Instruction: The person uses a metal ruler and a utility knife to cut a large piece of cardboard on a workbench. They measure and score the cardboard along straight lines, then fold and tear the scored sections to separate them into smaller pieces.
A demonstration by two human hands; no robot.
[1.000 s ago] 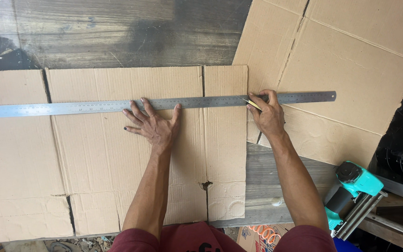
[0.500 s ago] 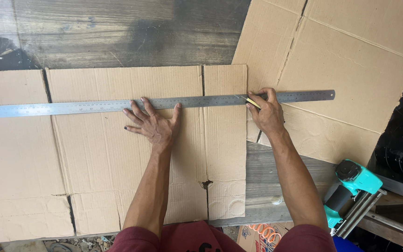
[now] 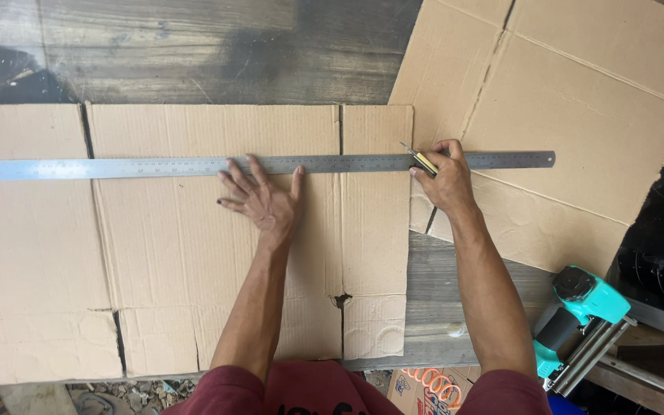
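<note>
The left hand [image 3: 264,201] lies flat with fingers spread wide, fingertips pressing on the lower edge of a long steel ruler [image 3: 194,166] and palm resting on the flattened cardboard sheet [image 3: 178,253] beneath it. The right hand [image 3: 444,178] is closed around a small yellow-and-black cutter [image 3: 421,160], whose thin blade tip points up and left across the ruler, right at the cardboard sheet's right edge.

The ruler runs nearly level across the sheet's upper part, from beyond the left edge of the view, over the right edge of the sheet, and ends on a second, larger cardboard sheet [image 3: 578,115] that lies tilted at the upper right. The first sheet's right edge overlaps the left corner of the second one. The first sheet is creased into panels, with slits along its lower flaps and a small tear near its lower right.

Both sheets lie on a dark, worn wooden surface [image 3: 194,54]. Bare wood shows above the first sheet's top edge and in a strip between its right edge and the right forearm. At the lower right corner, just beside the right forearm, rests a teal and black power tool [image 3: 582,307], apart from both sheets. To the left of the left hand the cardboard is uncovered along the ruler's whole length.
</note>
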